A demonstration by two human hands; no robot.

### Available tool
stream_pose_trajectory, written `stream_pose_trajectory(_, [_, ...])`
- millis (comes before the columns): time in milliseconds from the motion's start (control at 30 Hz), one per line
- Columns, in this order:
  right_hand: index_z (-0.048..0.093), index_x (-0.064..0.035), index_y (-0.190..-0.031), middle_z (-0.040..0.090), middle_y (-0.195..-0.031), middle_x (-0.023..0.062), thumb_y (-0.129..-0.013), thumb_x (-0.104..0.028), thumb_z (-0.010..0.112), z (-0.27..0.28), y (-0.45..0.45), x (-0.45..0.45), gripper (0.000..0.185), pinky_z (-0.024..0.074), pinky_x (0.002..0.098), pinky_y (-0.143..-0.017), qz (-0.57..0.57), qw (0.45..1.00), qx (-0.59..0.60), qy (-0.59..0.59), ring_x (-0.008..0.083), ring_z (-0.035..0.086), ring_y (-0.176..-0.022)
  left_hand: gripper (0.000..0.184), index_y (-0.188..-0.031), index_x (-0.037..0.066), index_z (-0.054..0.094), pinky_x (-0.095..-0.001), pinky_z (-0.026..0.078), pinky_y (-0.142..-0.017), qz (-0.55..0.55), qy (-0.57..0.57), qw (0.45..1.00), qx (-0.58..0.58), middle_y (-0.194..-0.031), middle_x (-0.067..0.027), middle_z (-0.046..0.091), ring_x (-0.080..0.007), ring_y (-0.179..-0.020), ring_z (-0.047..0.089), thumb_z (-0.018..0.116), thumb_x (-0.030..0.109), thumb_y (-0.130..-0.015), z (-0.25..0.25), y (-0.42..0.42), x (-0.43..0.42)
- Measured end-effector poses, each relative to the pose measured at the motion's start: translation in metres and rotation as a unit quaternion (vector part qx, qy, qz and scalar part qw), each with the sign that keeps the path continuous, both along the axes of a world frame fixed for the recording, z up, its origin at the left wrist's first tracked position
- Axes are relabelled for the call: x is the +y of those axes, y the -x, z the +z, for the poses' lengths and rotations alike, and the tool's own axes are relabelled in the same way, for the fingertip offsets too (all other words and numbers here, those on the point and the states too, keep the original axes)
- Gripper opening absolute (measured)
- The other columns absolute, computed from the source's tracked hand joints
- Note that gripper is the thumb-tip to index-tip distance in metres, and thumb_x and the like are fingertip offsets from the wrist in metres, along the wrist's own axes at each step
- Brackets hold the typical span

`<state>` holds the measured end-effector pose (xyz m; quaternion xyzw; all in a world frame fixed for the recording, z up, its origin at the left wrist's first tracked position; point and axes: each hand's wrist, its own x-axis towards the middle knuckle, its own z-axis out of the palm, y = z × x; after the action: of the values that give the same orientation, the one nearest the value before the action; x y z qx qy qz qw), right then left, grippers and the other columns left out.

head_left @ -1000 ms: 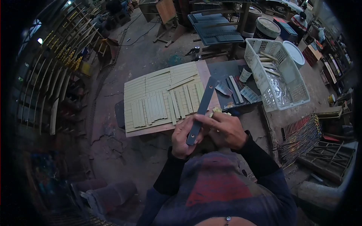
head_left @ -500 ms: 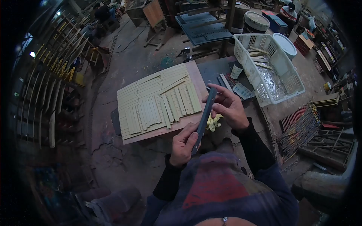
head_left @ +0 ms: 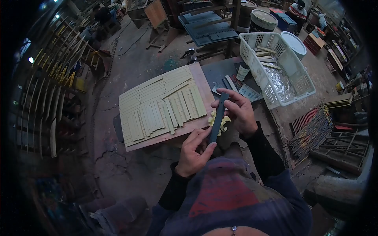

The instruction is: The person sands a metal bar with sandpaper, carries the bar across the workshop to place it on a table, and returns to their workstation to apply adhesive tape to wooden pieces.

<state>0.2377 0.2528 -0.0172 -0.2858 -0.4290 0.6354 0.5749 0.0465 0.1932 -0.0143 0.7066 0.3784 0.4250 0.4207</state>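
L hand (head_left: 193,154) gripped the lower end of the dark strip (head_left: 219,118) btwn thumb & fingers; R hand (head_left: 241,114) pinched its upper end. Strip was tilted, just off the board's (head_left: 202,83) near R corner, w/ yellow pcs (head_left: 225,126) partly hidden behind. Pale slats (head_left: 151,112) covered most of board, incl. its L edge. White crate (head_left: 258,65) was well beyond its R edge.
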Motion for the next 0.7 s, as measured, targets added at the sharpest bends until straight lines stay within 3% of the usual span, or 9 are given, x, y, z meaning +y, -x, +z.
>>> stream_pose_trajectory(67, [0.041,0.0015,-0.127,0.063,-0.101,0.0131,-0.089,-0.009,0.052,-0.002,0.000,0.000,0.042,0.0487,0.0177,-0.069,0.000,1.000,-0.001,-0.006,0.0086,0.060,-0.080,0.039,-0.116,-0.003,0.055,-0.0170,0.038,-0.051,-0.012,0.024,1.000,-0.002,-0.089,-0.0046,0.053,-0.0053,-0.060,0.047,0.064,0.002,-0.078,-0.001,-0.001,0.001])
stream_pose_trajectory(133, [0.036,0.0001,-0.131,0.061,-0.104,0.0185,-0.087,-0.006,0.052,-0.003,0.004,-0.003,0.047,0.0517,0.0268,-0.076,0.008,1.000,0.016,-0.002,0.0187,0.062,-0.090,0.034,-0.109,-0.004,0.057,-0.0178,0.039,-0.050,-0.002,0.060,0.998,0.009,-0.085,-0.0035,0.054,-0.0053,-0.059,0.049,0.066,0.004,-0.076,-0.002,-0.002,0.001])
stream_pose_trajectory(267, [0.032,-0.0014,-0.133,0.060,-0.105,0.0183,-0.085,-0.006,0.055,-0.001,0.012,-0.011,0.053,0.0504,0.0279,-0.079,0.012,0.999,-0.007,-0.044,0.0193,0.062,-0.090,0.027,-0.099,-0.005,0.058,-0.0187,0.039,-0.050,0.027,0.038,0.999,0.005,-0.080,-0.0030,0.055,-0.0052,-0.060,0.051,0.068,0.006,-0.075,-0.004,-0.004,0.004])
stream_pose_trajectory(367, [0.035,-0.0017,-0.130,0.062,-0.102,0.0181,-0.084,-0.006,0.057,-0.008,0.009,-0.012,0.051,0.0498,0.0259,-0.077,0.022,0.999,0.032,-0.032,0.0194,0.062,-0.089,0.021,-0.088,-0.004,0.057,-0.0194,0.039,-0.050,0.052,0.025,0.998,-0.017,-0.075,-0.0039,0.055,-0.0048,-0.060,0.052,0.068,0.008,-0.075,-0.011,-0.005,0.004])
stream_pose_trajectory(433, [0.041,-0.0018,-0.123,0.063,-0.098,0.0181,-0.084,-0.006,0.056,-0.016,0.003,-0.011,0.042,0.0494,0.0222,-0.070,0.044,0.998,0.053,0.012,0.0190,0.063,-0.087,0.018,-0.082,-0.003,0.057,-0.0199,0.039,-0.048,0.039,0.129,0.989,-0.060,-0.066,-0.0037,0.055,-0.0049,-0.055,0.051,0.069,0.011,-0.076,-0.012,-0.005,0.000])
stream_pose_trajectory(467, [0.041,-0.0018,-0.123,0.063,-0.098,0.0181,-0.084,-0.006,0.056,-0.020,0.002,-0.012,0.042,0.0494,0.0222,-0.070,0.038,0.998,0.052,0.012,0.0190,0.063,-0.087,0.018,-0.082,-0.003,0.057,-0.0199,0.039,-0.048,0.033,0.130,0.989,-0.061,-0.066,-0.0037,0.055,-0.0049,-0.055,0.051,0.069,0.011,-0.076,-0.014,-0.003,-0.002])
stream_pose_trajectory(567, [0.047,-0.0031,-0.108,0.065,-0.093,0.0169,-0.088,-0.007,0.053,-0.047,0.011,-0.018,0.022,0.0472,0.0183,-0.056,0.022,0.996,-0.029,0.077,0.0178,0.065,-0.076,0.019,-0.082,0.000,0.058,-0.0220,0.039,-0.044,0.042,0.137,0.988,0.065,-0.056,-0.0038,0.057,-0.0065,-0.047,0.051,0.069,0.015,-0.077,-0.029,0.004,-0.007])
stream_pose_trajectory(700, [0.048,-0.0024,-0.104,0.066,-0.089,0.0141,-0.089,-0.011,0.053,-0.079,0.037,-0.040,0.017,0.0477,0.0196,-0.055,-0.014,0.990,-0.045,0.137,0.0160,0.065,-0.074,0.023,-0.088,-0.001,0.059,-0.0255,0.044,-0.048,0.125,0.114,0.978,0.121,-0.061,-0.0101,0.060,-0.0135,-0.050,0.058,0.069,0.016,-0.077,-0.054,0.003,-0.020])
